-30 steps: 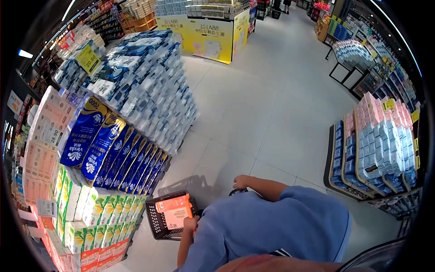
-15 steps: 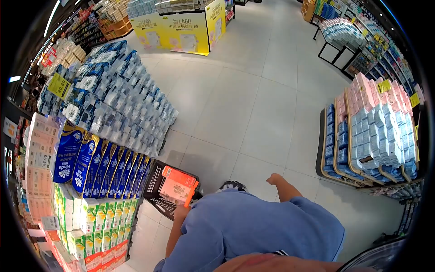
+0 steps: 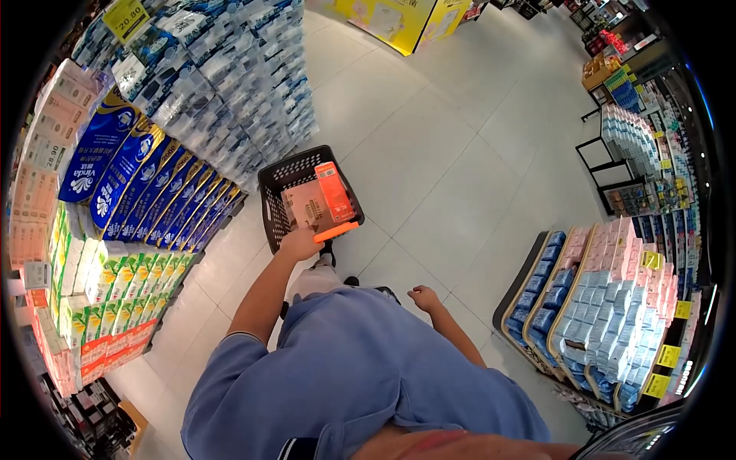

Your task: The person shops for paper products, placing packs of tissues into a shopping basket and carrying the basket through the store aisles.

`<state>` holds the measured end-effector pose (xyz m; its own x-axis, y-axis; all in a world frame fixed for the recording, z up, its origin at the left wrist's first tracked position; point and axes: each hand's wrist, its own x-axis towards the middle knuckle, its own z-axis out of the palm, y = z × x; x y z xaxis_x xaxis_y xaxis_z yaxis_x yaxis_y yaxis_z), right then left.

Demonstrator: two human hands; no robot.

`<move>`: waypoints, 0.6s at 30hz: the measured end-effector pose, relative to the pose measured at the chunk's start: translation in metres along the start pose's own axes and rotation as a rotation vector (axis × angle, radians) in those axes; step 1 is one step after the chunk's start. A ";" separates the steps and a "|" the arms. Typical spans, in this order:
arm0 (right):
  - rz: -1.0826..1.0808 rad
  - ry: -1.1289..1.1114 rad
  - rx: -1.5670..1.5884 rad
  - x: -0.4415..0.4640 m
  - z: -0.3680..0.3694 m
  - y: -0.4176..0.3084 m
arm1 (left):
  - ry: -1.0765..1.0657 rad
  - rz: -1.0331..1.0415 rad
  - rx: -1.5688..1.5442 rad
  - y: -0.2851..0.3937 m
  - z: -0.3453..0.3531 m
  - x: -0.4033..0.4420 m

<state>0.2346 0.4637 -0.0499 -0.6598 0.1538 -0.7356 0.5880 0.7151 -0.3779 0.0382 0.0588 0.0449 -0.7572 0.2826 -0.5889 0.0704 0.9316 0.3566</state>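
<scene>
The left hand (image 3: 300,244) was closed round the orange handle (image 3: 336,231) of a dark basket (image 3: 271,201) — an orange-and-brown box (image 3: 333,192) lay inside — while the right hand (image 3: 422,297), loosely curled, hung apart from the basket above the tiled floor (image 3: 433,180).

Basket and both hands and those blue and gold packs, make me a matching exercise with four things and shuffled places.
Things
1. Left hand
2. Right hand
3. Orange package
4. Blue and gold packs

Places
A. Inside the dark basket
B. Stacked above green and white packs
C. On the orange handle
D. Apart from the basket

Right pairs: 1-C, 2-D, 3-A, 4-B
</scene>
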 end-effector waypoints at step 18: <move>0.047 0.010 0.102 0.082 -0.080 -0.240 | -0.359 0.333 0.404 0.005 -0.110 0.129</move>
<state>0.0018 0.3593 0.0254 -0.6345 0.1927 -0.7485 0.6628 0.6340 -0.3985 -0.1309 0.0749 0.0503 -0.3925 0.5657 -0.7252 0.5574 0.7735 0.3017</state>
